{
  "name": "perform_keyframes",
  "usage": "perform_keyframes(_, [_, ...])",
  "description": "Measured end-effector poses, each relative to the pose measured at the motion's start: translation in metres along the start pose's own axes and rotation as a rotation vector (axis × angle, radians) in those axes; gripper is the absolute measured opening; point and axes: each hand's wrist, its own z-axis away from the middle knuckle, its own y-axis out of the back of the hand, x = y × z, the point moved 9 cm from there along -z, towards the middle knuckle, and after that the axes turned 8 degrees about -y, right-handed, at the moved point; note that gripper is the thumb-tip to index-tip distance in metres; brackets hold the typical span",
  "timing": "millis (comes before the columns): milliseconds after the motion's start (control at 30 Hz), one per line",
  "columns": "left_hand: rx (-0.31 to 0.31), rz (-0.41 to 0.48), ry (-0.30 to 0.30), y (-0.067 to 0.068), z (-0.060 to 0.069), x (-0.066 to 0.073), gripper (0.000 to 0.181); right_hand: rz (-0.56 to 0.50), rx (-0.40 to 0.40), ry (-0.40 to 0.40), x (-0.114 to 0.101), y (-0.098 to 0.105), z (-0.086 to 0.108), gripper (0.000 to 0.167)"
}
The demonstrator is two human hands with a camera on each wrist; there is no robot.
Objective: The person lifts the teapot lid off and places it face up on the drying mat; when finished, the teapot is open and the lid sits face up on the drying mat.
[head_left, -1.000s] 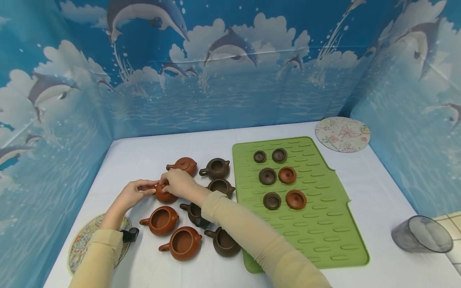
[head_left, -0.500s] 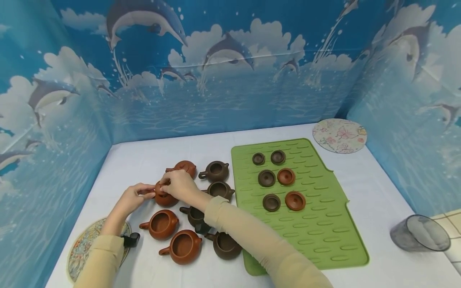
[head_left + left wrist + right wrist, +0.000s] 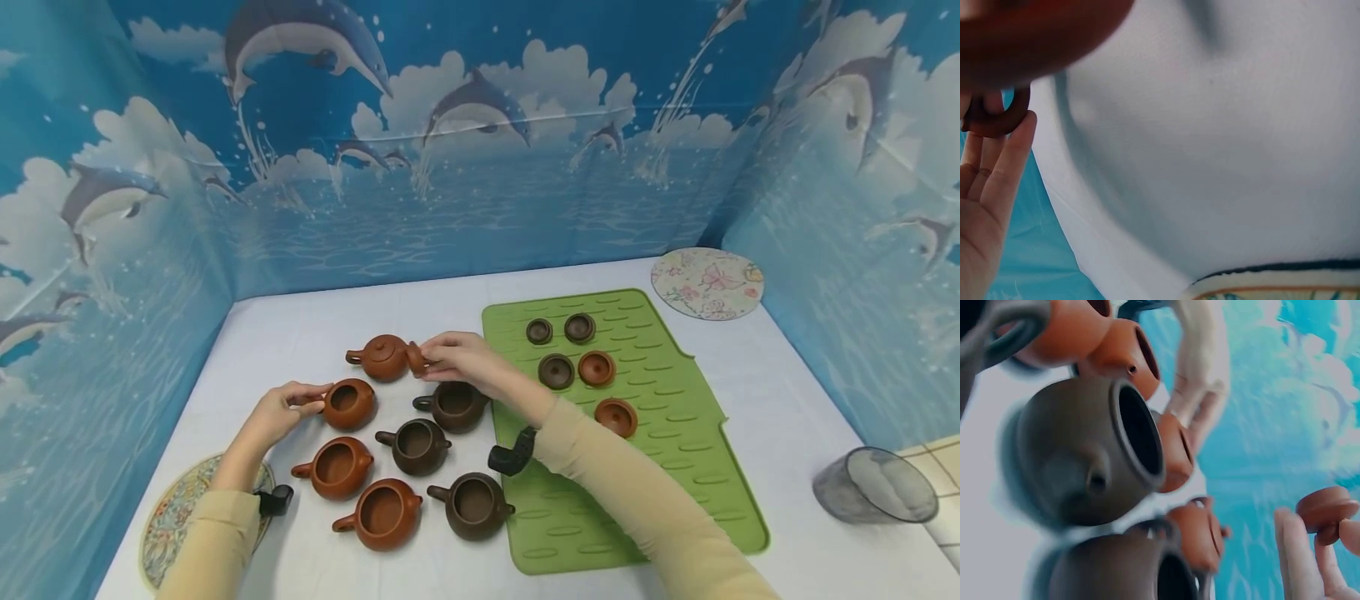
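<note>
Between my left thumb and fingers is the handle of a small reddish clay teapot point(image 3: 348, 403); that left hand point(image 3: 281, 412) stays at the table's left. The teapot's top is uncovered. My right hand point(image 3: 468, 362) pinches a reddish teapot lid point(image 3: 416, 358) by its knob, raised and tilted on its side, as the right wrist view also shows the lid point(image 3: 1325, 509). Just left of it sits a lidded reddish teapot point(image 3: 385, 357). Beneath the right hand stands a lidless dark brown teapot point(image 3: 457, 407); another dark pot behind the hand is hidden.
Lidless reddish teapots point(image 3: 339, 468) and dark ones point(image 3: 415, 447) stand close together in front. A green mat point(image 3: 660, 500) bears several upturned lids point(image 3: 556, 371); the right sleeve covers part of it. A grey cup point(image 3: 873, 486) lies at right, a patterned round mat point(image 3: 168, 508) at left.
My right hand has lifted the reddish lid off the teapot and moved right with it. The left hand has kept its place at the teapot's handle.
</note>
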Motion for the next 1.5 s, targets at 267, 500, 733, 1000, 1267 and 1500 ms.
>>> perform_keyframes(267, [0.042,-0.025,-0.074,-0.001,-0.001,0.010,0.033,-0.211,-0.007,0.003,0.001,0.094,0.052,0.049])
perform_keyframes(500, [0.043,-0.044,-0.067,0.002,-0.002,0.012,0.032,-0.270,0.097,0.077,-0.005,0.183,0.093,0.041])
perform_keyframes(733, [0.036,-0.044,-0.055,0.002,-0.001,0.009,0.032,-0.376,0.169,0.085,0.006,0.241,0.109,0.048])
perform_keyframes(1000, [0.042,-0.033,-0.043,0.003,0.001,0.005,0.033,-0.183,0.310,0.034,0.036,0.277,0.101,0.056])
perform_keyframes(1267, [0.045,-0.034,-0.043,0.003,0.001,0.005,0.032,0.094,0.471,-0.010,0.049,0.292,0.104,0.059])
perform_keyframes(1500, [0.040,-0.039,-0.036,0.004,0.001,0.004,0.033,0.352,0.634,-0.070,0.048,0.299,0.111,0.055])
